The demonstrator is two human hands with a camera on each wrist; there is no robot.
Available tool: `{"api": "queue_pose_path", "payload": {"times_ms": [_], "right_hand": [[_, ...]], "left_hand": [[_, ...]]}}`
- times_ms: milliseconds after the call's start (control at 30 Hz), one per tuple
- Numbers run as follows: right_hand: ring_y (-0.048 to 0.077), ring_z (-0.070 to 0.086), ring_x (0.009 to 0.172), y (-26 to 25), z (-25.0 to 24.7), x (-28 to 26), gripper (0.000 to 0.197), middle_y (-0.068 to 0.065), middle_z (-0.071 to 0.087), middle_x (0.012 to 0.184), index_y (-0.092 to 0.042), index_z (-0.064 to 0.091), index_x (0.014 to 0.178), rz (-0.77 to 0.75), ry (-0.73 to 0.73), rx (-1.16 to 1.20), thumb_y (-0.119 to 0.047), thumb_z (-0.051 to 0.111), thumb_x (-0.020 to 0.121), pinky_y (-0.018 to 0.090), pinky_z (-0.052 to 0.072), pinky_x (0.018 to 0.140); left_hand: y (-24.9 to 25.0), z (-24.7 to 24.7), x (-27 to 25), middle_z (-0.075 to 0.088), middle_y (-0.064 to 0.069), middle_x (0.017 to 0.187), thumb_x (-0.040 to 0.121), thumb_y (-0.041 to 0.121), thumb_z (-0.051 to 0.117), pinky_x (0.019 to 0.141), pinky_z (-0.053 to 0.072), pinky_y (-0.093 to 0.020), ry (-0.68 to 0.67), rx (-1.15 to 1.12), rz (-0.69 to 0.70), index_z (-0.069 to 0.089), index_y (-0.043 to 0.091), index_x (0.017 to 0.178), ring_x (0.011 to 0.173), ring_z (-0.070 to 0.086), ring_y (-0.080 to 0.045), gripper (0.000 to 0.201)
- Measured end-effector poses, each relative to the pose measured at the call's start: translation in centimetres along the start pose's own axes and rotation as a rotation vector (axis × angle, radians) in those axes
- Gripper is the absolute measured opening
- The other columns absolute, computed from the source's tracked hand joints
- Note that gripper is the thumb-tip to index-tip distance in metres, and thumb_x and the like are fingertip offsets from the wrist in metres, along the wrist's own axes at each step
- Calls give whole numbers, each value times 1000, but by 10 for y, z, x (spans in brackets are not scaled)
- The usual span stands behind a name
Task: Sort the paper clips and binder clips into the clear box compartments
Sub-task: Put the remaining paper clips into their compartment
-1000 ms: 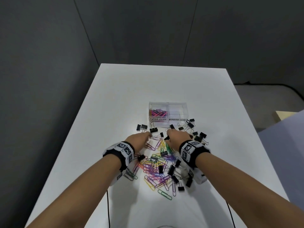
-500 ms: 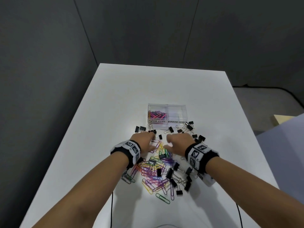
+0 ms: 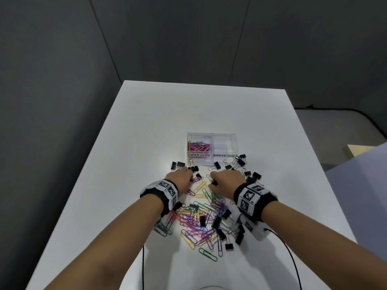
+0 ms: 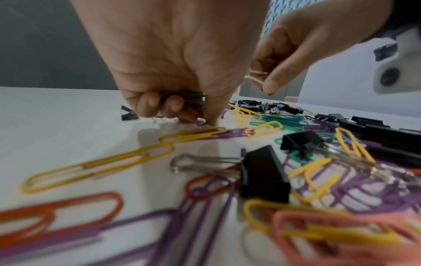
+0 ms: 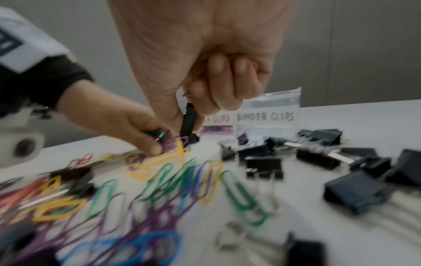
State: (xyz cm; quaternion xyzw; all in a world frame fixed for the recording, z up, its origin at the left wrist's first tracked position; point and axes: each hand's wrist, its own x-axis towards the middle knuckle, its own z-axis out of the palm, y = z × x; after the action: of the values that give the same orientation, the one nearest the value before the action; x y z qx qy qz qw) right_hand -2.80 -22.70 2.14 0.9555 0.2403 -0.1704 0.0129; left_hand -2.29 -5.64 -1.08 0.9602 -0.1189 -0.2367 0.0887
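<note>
A clear box (image 3: 212, 135) stands mid-table; its left compartment holds coloured paper clips (image 3: 198, 146), and the right one, labelled binder clips (image 5: 265, 116), looks empty. Coloured paper clips (image 3: 196, 225) and black binder clips (image 3: 240, 161) lie mixed in front of the box. My left hand (image 3: 188, 178) is at the pile's far left and grips green and purple paper clips (image 4: 190, 100), its thumb touching the table. My right hand (image 3: 211, 181) pinches a black binder clip (image 5: 190, 122) between thumb and finger. Bits of coloured paper clip show in its palm.
The white table (image 3: 146, 126) ends at a dark wall behind and on the left. More binder clips (image 3: 227, 231) lie under my right wrist. A black cable (image 3: 293, 260) trails off the right wrist over the near table edge.
Both hands stay over the far end of the pile and have shifted only slightly. The right hand has drawn a little nearer to me.
</note>
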Motion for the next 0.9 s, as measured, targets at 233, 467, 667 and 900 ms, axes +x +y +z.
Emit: {"api": "queue_pose_path", "payload": {"times_ms": [233,467,667,900], "right_hand": [[25,63,98,45,-13,-5,36,6,65,106,-14,51,113,225,-76,10,-44,42,95,31,47,77],[24,56,76,18,-4,-5,28,6,63,88,-13,48,96,70,-63,-66,-39,38,97,33,48,75],[21,53,73,10,6,-5,35,1,54,74,-12,52,83,118,-165,-110,-45,49,91,26,39,63],[19,51,71,13,18,-13,37,-1,53,74,-14,46,83,220,-126,31,-50,56,86,26,38,60]], "left_hand": [[-15,-9,-8,56,-6,125,98,17,39,93,44,-33,-6,-105,30,53,14,120,112,55,-24,26],[-28,-10,-22,51,-9,91,97,17,35,69,32,-28,-13,-209,-44,43,12,92,80,46,-23,11],[-33,-12,-31,57,-5,76,97,13,31,54,31,-26,48,-355,-102,50,13,120,62,48,-17,30],[-34,-8,-30,55,2,68,96,16,33,61,39,-25,40,-470,-123,57,22,119,62,52,-15,34]]}}
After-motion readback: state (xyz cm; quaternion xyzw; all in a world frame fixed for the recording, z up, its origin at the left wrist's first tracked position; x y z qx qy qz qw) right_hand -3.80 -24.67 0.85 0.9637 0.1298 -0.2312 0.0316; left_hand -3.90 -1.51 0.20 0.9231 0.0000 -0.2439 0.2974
